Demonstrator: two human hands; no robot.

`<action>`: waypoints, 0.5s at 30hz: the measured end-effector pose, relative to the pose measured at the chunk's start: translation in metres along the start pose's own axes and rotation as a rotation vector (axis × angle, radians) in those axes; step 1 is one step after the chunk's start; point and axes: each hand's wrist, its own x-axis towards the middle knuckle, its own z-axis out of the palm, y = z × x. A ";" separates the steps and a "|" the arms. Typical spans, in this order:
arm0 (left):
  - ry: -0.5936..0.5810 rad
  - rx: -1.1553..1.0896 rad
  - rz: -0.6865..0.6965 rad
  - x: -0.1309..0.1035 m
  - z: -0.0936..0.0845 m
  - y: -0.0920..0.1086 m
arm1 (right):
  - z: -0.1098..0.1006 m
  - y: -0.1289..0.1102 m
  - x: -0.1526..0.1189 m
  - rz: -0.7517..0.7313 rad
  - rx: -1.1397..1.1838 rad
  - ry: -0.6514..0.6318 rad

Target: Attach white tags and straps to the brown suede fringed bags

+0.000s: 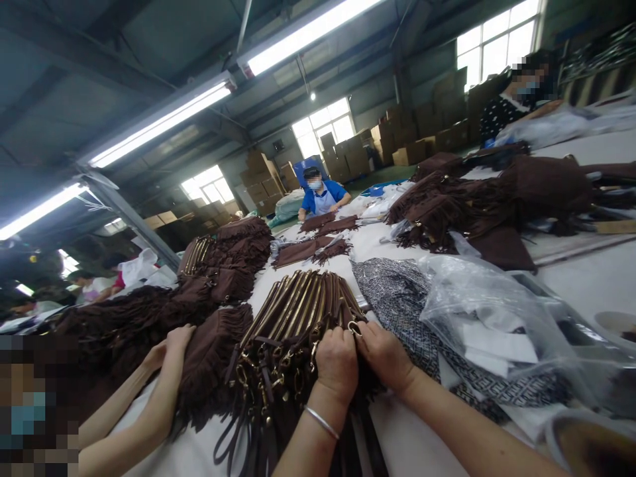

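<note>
A row of brown bags with gold zippers [298, 305] lies in front of me, their metal clasps and dark straps hanging toward me. My left hand [336, 361], below which a silver bangle circles the wrist, is closed at the right end of the row, beside a gold clasp. Close to its right, my right hand [382, 351] is closed with a gold ring [354, 327] at its fingertips. What lies inside the left fingers is hidden.
At the left, another person's arms [163, 384] reach to a fringed brown bag [211, 351]. Brown bags [472, 205] are piled back right. Patterned cloth [392, 291] and clear plastic [497, 318] lie right. A person in blue [322, 195] sits across the table.
</note>
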 end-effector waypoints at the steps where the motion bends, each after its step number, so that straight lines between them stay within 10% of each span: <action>1: -0.013 -0.009 -0.004 0.001 0.000 -0.001 | 0.000 0.001 -0.004 -0.011 -0.010 0.001; 8: -0.039 -0.048 -0.015 0.003 -0.013 0.005 | -0.019 -0.014 -0.030 0.128 0.149 -0.072; 15: -0.045 -0.382 0.129 -0.109 -0.074 -0.005 | -0.033 -0.020 -0.103 0.194 0.241 -0.299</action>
